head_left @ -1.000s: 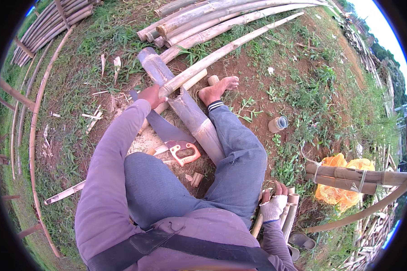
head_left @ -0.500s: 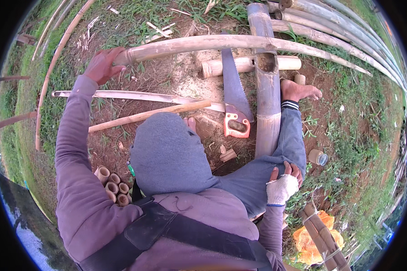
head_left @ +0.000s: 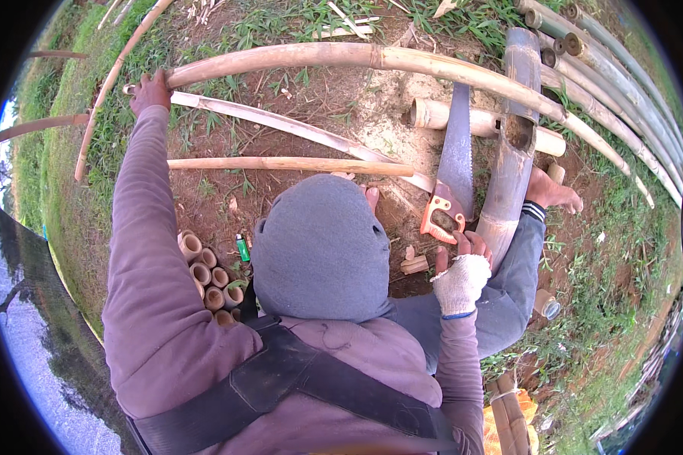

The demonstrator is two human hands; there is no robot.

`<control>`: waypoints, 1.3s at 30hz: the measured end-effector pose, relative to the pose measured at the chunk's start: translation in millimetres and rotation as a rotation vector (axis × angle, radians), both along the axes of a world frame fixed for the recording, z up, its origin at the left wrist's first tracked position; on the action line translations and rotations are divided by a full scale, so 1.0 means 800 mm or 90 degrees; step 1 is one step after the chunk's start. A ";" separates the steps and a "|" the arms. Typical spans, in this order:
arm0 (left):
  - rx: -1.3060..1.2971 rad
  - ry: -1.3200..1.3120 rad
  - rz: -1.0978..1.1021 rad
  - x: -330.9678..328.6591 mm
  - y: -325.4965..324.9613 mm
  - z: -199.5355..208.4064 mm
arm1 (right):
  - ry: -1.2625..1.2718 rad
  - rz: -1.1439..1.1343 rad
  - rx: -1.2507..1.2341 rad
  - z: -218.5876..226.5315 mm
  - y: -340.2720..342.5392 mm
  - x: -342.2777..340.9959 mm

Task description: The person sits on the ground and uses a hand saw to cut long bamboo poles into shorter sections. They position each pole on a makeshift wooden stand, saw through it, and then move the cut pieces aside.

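Note:
My left hand (head_left: 150,92) is closed at the left end of a long, curved bamboo pole (head_left: 311,54); its palm side is hidden. The left end of a pale split bamboo strip (head_left: 281,123) passes beneath or beside that hand. The pole runs rightward across an upright-looking grey bamboo post (head_left: 505,182) with a cut hole. My right hand (head_left: 461,279), in a fingerless white glove, has thumb and fingers apart with nothing between them. Its fingertips are close to the orange handle of a handsaw (head_left: 457,163); whether they touch is unclear. The saw's blade points away from me.
A short bamboo piece (head_left: 432,114) lies across by the post. A thin bamboo stick (head_left: 296,163) lies in front of me. Cut bamboo tubes (head_left: 212,277) and a green lighter (head_left: 242,248) are at left, a jar (head_left: 546,305) at right. Bamboo poles (head_left: 622,72) fill the far right.
The view has shifted. My left hand and the bamboo pole's end have moved left. My right hand has lifted off my right leg and come forward to the saw handle.

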State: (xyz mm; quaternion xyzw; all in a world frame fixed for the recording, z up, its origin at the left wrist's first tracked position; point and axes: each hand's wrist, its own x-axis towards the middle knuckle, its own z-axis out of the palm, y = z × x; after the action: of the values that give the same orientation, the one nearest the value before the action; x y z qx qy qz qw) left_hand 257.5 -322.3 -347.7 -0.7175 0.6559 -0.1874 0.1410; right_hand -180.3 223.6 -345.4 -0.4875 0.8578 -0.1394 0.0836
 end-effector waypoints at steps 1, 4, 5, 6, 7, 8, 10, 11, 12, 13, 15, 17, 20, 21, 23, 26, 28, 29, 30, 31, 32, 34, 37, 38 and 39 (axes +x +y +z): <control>0.009 0.037 0.033 -0.023 0.009 -0.011 | -0.011 0.039 -0.016 -0.008 -0.006 0.002; -0.007 0.146 0.089 -0.035 0.008 -0.086 | -0.042 0.127 0.011 -0.020 -0.047 0.016; -0.005 0.199 0.108 -0.045 0.012 -0.102 | -0.021 0.164 0.065 -0.040 -0.052 0.016; 0.008 0.248 0.115 -0.062 0.021 -0.110 | 0.003 0.184 0.093 -0.043 -0.068 0.021; 0.038 0.292 0.116 -0.071 0.033 -0.112 | 0.025 0.206 0.118 -0.045 -0.090 0.027; 0.009 0.290 0.096 -0.056 0.038 -0.134 | 0.049 0.237 0.138 -0.049 -0.114 0.034; -0.082 0.350 -0.011 -0.061 0.055 -0.147 | 0.053 0.294 0.090 -0.091 -0.140 0.026; -0.134 0.385 -0.065 -0.061 0.073 -0.151 | 0.078 0.306 0.116 -0.104 -0.155 0.027; -0.159 0.440 -0.115 -0.052 0.089 -0.159 | 0.078 0.308 0.141 -0.111 -0.165 0.032; -0.187 0.481 -0.179 -0.045 0.110 -0.172 | 0.078 0.309 0.166 -0.118 -0.175 0.035; -0.043 0.568 -0.270 -0.055 0.164 -0.181 | 0.051 0.319 0.214 -0.120 -0.183 0.041; 0.085 0.547 -0.373 -0.073 0.231 -0.173 | 0.056 0.311 0.244 -0.111 -0.183 0.029; 0.188 0.482 -0.493 -0.082 0.300 -0.163 | 0.113 0.340 0.294 -0.111 -0.178 0.031; 0.209 0.467 -0.521 -0.073 0.311 -0.174 | 0.090 0.349 0.340 -0.097 -0.178 0.032; 0.242 0.407 -0.530 -0.058 0.318 -0.215 | 0.047 0.322 0.284 -0.099 -0.166 0.029; 0.303 0.382 -0.494 -0.057 0.305 -0.241 | -0.021 0.258 0.293 -0.092 -0.153 0.029; 0.326 0.364 -0.529 -0.065 0.291 -0.249 | -0.031 0.233 0.344 -0.122 -0.130 0.021; 0.335 0.364 -0.550 -0.059 0.286 -0.253 | -0.034 0.218 0.313 -0.104 -0.127 0.024; 0.345 0.364 -0.575 -0.055 0.279 -0.257 | -0.035 0.202 0.281 -0.084 -0.121 0.028; 0.349 0.365 -0.590 -0.050 0.277 -0.253 | -0.035 0.190 0.246 -0.069 -0.118 0.029; 0.356 0.368 -0.618 -0.063 0.271 -0.247 | -0.012 0.192 0.199 -0.068 -0.110 0.026; 0.362 0.389 -0.647 -0.089 0.271 -0.232 | 0.042 0.189 0.111 -0.068 -0.096 0.022; 0.361 0.426 -0.674 -0.134 0.286 -0.196 | -0.008 0.192 0.179 -0.059 -0.092 0.000; 0.363 0.438 -0.684 -0.146 0.295 -0.184 | -0.033 0.200 0.223 -0.056 -0.090 -0.005; 0.361 0.458 -0.692 -0.161 0.301 -0.170 | -0.040 0.186 0.209 -0.050 -0.087 -0.012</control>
State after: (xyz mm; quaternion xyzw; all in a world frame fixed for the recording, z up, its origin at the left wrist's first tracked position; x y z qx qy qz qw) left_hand 128.7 -81.6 -483.3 -0.2412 0.9504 0.1957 -0.0166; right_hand -189.9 153.8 -385.4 -0.5819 0.7863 0.0004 0.2077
